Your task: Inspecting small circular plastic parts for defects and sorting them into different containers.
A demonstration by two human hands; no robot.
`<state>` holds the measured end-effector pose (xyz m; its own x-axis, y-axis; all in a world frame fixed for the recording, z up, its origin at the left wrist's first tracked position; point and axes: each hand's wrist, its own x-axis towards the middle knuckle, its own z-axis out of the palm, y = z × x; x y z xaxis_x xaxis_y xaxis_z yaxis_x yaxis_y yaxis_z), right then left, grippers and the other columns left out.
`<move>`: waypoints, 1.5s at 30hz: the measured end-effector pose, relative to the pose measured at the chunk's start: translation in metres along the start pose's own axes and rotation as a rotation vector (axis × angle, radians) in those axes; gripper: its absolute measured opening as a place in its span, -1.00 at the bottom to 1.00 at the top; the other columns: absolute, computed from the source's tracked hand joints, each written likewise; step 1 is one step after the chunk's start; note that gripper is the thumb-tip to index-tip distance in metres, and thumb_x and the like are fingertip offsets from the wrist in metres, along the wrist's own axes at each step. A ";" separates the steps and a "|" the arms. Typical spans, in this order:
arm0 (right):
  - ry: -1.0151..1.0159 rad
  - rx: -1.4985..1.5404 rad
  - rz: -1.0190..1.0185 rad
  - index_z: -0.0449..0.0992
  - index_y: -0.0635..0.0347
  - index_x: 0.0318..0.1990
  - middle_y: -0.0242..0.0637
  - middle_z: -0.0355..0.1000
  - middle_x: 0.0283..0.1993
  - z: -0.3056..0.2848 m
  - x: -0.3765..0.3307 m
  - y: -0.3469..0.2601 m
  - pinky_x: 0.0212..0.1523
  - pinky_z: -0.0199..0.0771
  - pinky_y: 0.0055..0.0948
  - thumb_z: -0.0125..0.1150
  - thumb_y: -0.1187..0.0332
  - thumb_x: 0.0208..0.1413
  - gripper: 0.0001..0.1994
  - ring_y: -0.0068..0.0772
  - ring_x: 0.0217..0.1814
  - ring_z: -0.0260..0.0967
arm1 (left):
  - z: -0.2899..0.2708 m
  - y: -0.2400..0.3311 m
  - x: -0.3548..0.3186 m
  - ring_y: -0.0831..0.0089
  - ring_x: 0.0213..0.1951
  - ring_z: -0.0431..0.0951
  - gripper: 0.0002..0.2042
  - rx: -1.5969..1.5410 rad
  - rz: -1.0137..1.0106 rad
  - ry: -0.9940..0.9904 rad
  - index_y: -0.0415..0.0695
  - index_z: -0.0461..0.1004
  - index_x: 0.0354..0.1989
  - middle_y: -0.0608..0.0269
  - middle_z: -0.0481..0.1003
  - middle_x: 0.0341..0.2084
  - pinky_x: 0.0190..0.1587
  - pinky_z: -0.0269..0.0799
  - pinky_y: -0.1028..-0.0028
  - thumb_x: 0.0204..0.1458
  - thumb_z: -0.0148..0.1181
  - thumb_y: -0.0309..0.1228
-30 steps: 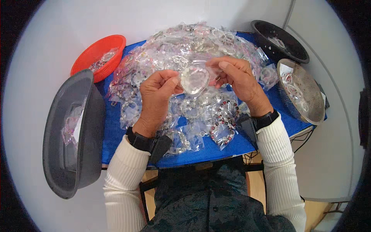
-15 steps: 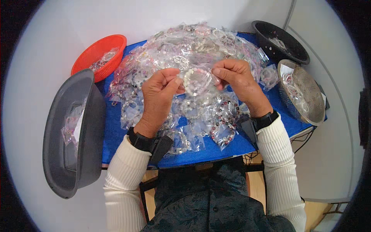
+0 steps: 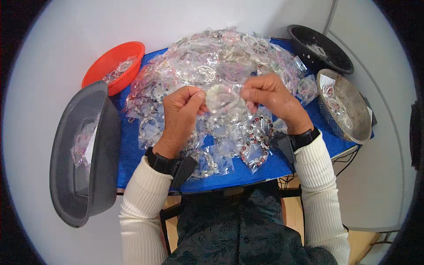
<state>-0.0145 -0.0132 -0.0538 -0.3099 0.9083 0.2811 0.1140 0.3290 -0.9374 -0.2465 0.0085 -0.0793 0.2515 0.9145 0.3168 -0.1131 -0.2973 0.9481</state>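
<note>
Shifted nearer since the earlier frame, left hand and right hand pinch opposite edges of a clear bag, not yet set down, over a pile left on the table, with more bags in the far-left red basket.

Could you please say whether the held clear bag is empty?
Not empty: a pale, blurred loop, apparently beaded, shows inside the clear bag.

The left hand and right hand pinch opposite sides of a clear plastic bag holding a pale beaded bracelet, above a blue-covered desk heaped with bagged bracelets.
</note>
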 end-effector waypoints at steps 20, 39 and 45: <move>0.117 0.101 0.038 0.47 0.25 -0.53 -0.43 0.32 -0.65 0.008 0.008 0.007 -0.58 0.23 -0.63 0.08 0.39 0.09 -0.80 -0.64 -0.64 0.22 | -0.006 0.001 0.003 0.63 -0.58 0.43 -0.86 -0.048 -0.049 -0.031 -0.22 0.48 -0.48 0.35 0.45 -0.63 -0.51 0.32 0.62 0.03 0.09 -0.42; 0.172 0.007 -0.009 0.52 0.26 -0.43 -0.49 0.35 -0.59 0.016 0.005 0.014 -0.56 0.22 -0.65 0.11 0.32 0.09 -0.81 -0.69 -0.58 0.23 | -0.002 0.002 -0.001 0.63 -0.58 0.41 -0.84 -0.065 -0.046 -0.131 -0.22 0.46 -0.49 0.35 0.44 -0.64 -0.49 0.32 0.61 0.04 0.07 -0.41; 0.209 0.057 0.007 0.52 0.25 -0.48 -0.48 0.35 -0.59 0.015 0.005 0.012 -0.55 0.20 -0.65 0.12 0.34 0.08 -0.81 -0.69 -0.58 0.22 | -0.002 0.001 0.000 0.64 -0.59 0.40 -0.87 -0.073 -0.064 -0.140 -0.24 0.47 -0.49 0.36 0.43 -0.65 -0.51 0.32 0.63 0.02 0.09 -0.45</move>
<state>-0.0285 -0.0081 -0.0670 -0.1066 0.9462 0.3056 0.0601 0.3130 -0.9479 -0.2491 0.0082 -0.0781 0.3913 0.8823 0.2617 -0.1613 -0.2143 0.9634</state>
